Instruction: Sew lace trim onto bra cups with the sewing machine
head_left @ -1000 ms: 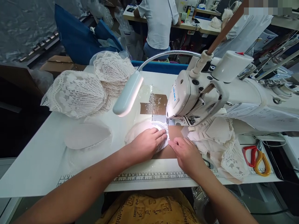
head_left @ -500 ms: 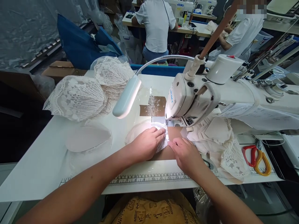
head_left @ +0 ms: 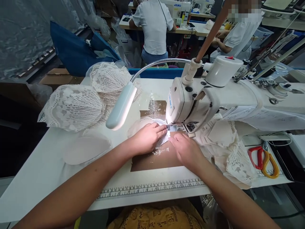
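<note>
A lace-edged white cup piece (head_left: 135, 128) lies under the needle area of the white sewing machine (head_left: 179, 101). My left hand (head_left: 149, 136) rests on top of it, fingers stretched out together and pressing it flat just left of the presser foot. My right hand (head_left: 187, 148) is closed, with thumb and forefinger at the near right edge of the cup piece; the exact pinch is partly hidden. Brown tape (head_left: 152, 162) covers the table under both hands. The lamp (head_left: 121, 106) lights the fabric from the left.
Stacked lace cups (head_left: 73, 106) and a plain pale cup (head_left: 87, 149) lie on the left. Right of the machine are lace-trimmed pieces (head_left: 240, 162) and scissors (head_left: 269, 163) with red and orange handles. A printed ruler (head_left: 152, 190) runs along the front edge. Two people sit beyond.
The cup piece has turned and shifted away from me, showing more brown tape near the front. Both hands moved slightly with it. The whole view has shifted a little.
</note>
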Tool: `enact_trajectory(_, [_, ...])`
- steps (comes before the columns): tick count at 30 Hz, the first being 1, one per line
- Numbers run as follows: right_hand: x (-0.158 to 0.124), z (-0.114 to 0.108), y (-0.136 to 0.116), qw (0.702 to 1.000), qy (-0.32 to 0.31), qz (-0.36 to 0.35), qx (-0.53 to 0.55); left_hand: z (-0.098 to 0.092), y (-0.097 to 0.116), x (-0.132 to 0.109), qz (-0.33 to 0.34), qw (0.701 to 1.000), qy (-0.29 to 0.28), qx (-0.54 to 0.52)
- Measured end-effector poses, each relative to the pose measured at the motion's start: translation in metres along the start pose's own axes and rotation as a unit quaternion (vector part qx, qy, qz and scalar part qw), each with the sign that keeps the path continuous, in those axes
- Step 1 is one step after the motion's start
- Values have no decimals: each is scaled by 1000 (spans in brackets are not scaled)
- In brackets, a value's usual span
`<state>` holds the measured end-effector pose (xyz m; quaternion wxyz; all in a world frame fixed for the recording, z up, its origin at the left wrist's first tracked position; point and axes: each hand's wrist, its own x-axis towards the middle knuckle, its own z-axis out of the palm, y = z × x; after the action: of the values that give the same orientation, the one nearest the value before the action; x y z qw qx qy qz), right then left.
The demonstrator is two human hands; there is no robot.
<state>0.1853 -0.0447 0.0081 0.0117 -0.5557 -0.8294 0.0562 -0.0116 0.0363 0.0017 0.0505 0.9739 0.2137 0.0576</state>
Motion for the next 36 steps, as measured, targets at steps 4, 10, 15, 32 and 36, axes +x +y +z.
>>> enact_trajectory(4, [1, 3, -1, 1000, 9, 6, -8, 0, -3, -2, 4, 1000, 30, 1])
enact_trajectory(10, [2, 5, 1, 1000, 15, 3, -13, 1, 4, -8, 29, 998, 38, -41])
enact_trajectory(15, [6, 6, 0, 999, 20, 34, -19, 4, -4, -3, 19, 998, 45, -32])
enact_trajectory(32, [4, 11, 6, 994, 80, 56, 56, -2, -15, 4, -10, 998, 56, -16])
enact_trajectory(36, [3, 13, 8, 992, 85, 62, 75, -16, -5, -1, -56, 998, 20, 28])
